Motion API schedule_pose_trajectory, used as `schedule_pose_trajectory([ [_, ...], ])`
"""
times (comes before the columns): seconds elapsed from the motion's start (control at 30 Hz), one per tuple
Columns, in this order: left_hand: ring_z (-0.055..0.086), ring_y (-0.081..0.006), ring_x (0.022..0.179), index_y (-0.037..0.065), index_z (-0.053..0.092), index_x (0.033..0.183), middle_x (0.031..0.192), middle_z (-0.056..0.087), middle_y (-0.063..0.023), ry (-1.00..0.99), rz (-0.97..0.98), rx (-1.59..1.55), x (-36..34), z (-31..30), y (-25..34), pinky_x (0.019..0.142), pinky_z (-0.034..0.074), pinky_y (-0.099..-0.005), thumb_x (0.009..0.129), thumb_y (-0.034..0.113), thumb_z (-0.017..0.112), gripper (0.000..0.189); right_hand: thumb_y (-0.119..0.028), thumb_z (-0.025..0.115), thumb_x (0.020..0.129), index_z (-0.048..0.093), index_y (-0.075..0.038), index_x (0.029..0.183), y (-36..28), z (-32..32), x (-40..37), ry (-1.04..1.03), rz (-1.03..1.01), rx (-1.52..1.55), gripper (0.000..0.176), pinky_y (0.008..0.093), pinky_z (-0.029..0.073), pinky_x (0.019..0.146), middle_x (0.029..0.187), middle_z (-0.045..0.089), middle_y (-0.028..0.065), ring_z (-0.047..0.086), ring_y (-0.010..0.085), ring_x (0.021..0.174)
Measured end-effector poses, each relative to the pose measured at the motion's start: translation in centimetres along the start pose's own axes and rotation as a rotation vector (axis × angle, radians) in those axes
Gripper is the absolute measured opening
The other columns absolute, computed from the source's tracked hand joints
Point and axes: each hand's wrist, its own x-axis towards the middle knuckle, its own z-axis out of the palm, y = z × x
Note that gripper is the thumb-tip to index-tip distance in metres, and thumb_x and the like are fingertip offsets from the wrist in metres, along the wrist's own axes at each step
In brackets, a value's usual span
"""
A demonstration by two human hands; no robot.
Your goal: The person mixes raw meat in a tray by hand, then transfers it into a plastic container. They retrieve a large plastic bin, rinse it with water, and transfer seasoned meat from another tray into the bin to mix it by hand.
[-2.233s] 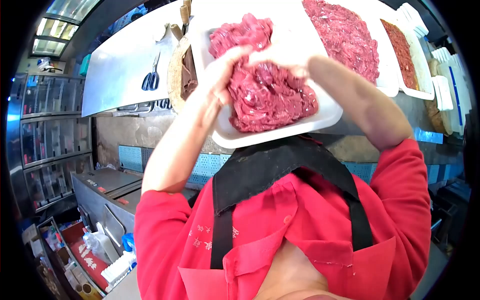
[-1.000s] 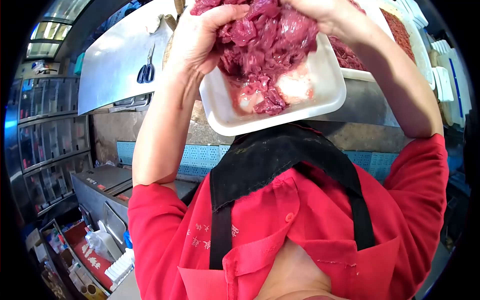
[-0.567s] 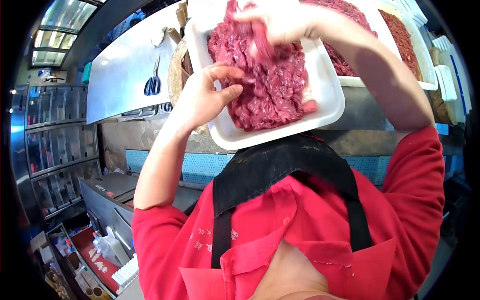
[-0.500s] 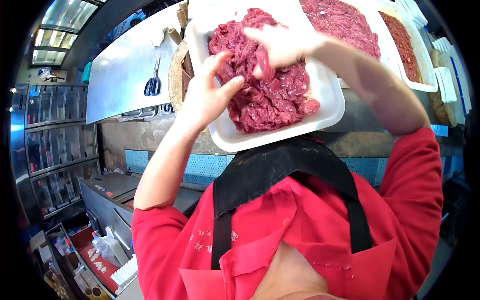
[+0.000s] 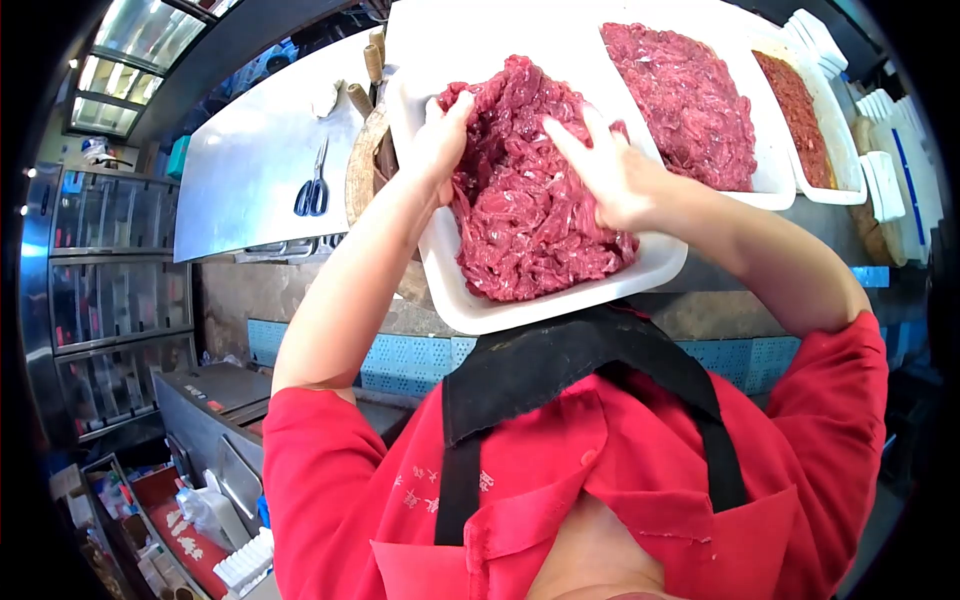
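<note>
A heap of red sliced raw meat fills much of a white tray in front of my body. At the heap's left edge, my left hand is open, its thumb and fingers resting on the meat by the tray wall. My right hand lies against the right side of the heap with its fingers spread. Some of its fingertips touch the meat. Neither hand visibly holds a piece.
Further right stand a second tray of sliced meat and one of darker minced meat. Scissors lie on the metal table at left, beside a round wooden block with wooden handles near it.
My right hand has moved down and right from the top of the heap, and its fingers have spread. My left hand has shifted slightly up at the left edge. The heap looks rearranged.
</note>
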Motion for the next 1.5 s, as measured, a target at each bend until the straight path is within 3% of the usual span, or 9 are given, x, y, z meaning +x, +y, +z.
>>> schedule_pose_trajectory([
  [0.17, 0.042, -0.0325, 0.125, 0.009, 0.01, 0.146, 0.143, 0.033, -0.0192, -0.134, -0.077, -0.301, 3.3, 0.8, -1.6, 0.095, 0.043, -0.0498, 0.09, 0.043, 0.051, 0.078, -0.009, 0.072, 0.065, 0.008, -0.007, 0.147, 1.1, 1.6, 8.6, -0.006, 0.153, 0.452, 0.104, 0.0394, 0.046, 0.094, 0.139, 0.027, 0.0318, 0.051, 0.0402, 0.113],
  [0.33, 0.063, -0.0265, 0.094, 0.001, 0.057, 0.117, 0.109, 0.063, -0.0164, -0.35, -0.116, -0.411, -0.1, 0.7, -0.6, 0.086, 0.051, -0.0424, 0.081, 0.019, 0.07, 0.043, -0.003, 0.065, 0.067, 0.028, 0.005, 0.14, 0.2, 2.3, 9.5, -0.071, -0.147, 1.211, 0.082, 0.0326, 0.041, 0.096, 0.121, 0.054, 0.0197, 0.052, 0.0254, 0.111],
  [0.53, 0.067, -0.0252, 0.08, -0.002, 0.058, 0.11, 0.095, 0.066, -0.0181, -0.15, 0.203, -0.245, -1.5, -0.8, 1.2, 0.078, 0.057, -0.0356, 0.074, 0.001, 0.068, 0.037, 0.007, 0.056, 0.068, 0.053, 0.006, 0.121, -1.2, -5.1, 3.9, 0.291, -0.194, 1.049, 0.053, 0.0278, 0.053, 0.073, 0.091, 0.066, 0.0116, 0.063, 0.016, 0.075],
  [0.7, 0.065, -0.0241, 0.087, -0.003, 0.061, 0.103, 0.092, 0.066, -0.014, -0.415, 0.52, -0.154, -6.8, -1.3, 5.5, 0.076, 0.055, -0.0329, 0.066, -0.012, 0.061, 0.039, -0.005, 0.049, 0.084, 0.055, 0.0, 0.114, -0.3, -9.7, 0.4, 0.159, -0.855, 1.233, 0.031, 0.0324, 0.047, 0.083, 0.115, 0.057, 0.012, 0.053, 0.0164, 0.106],
  [0.97, 0.059, -0.0237, 0.1, -0.001, 0.054, 0.118, 0.108, 0.062, -0.016, -0.232, 0.395, 1.033, -1.6, -2.0, 4.2, 0.091, 0.046, -0.0363, 0.069, 0.014, 0.08, 0.057, -0.013, 0.079, 0.06, 0.03, -0.005, 0.14, 0.9, -6.8, 5.5, 0.038, -0.254, 0.154, 0.095, 0.0358, 0.048, 0.086, 0.105, 0.061, 0.0219, 0.06, 0.0308, 0.096],
  [1.07, 0.058, -0.0252, 0.104, 0.001, 0.048, 0.125, 0.114, 0.058, -0.018, 0.191, 0.542, 0.876, 3.5, -0.8, 0.5, 0.092, 0.046, -0.0381, 0.069, 0.021, 0.081, 0.068, -0.013, 0.081, 0.056, 0.035, -0.003, 0.136, 1.6, -5.4, 9.9, -0.174, -0.04, 0.072, 0.093, 0.0399, 0.047, 0.088, 0.116, 0.056, 0.0249, 0.054, 0.0313, 0.112],
  [1.2, 0.056, -0.0272, 0.108, 0.002, 0.041, 0.128, 0.122, 0.053, -0.0174, -0.297, 0.004, -0.045, 2.5, 0.7, 2.1, 0.09, 0.049, -0.041, 0.073, 0.021, 0.078, 0.07, -0.009, 0.072, 0.06, 0.058, -0.005, 0.115, 3.0, 1.5, 14.9, 0.18, -0.234, 0.378, 0.057, 0.0357, 0.052, 0.07, 0.088, 0.066, 0.0113, 0.061, 0.0239, 0.088],
  [1.27, 0.058, -0.0244, 0.106, 0.003, 0.05, 0.122, 0.114, 0.059, -0.0156, -0.521, -0.246, -0.32, 4.0, -0.3, 1.2, 0.088, 0.051, -0.0396, 0.075, 0.018, 0.076, 0.056, -0.013, 0.071, 0.062, 0.06, -0.012, 0.114, 2.0, -0.4, 13.6, -0.281, 0.097, 0.716, 0.053, 0.0326, 0.05, 0.061, 0.085, 0.063, 0.005, 0.055, 0.0118, 0.08],
  [1.5, 0.066, -0.0214, 0.086, 0.005, 0.059, 0.112, 0.099, 0.066, -0.0104, -0.512, 0.183, -0.424, -1.8, -2.2, 5.3, 0.076, 0.055, -0.0354, 0.08, 0.021, 0.07, 0.037, -0.007, 0.064, 0.076, 0.055, -0.004, 0.119, 1.3, -5.8, 8.9, 0.016, -0.278, 1.368, 0.044, 0.0274, 0.051, 0.067, 0.098, 0.065, 0.0063, 0.063, 0.0161, 0.084],
])
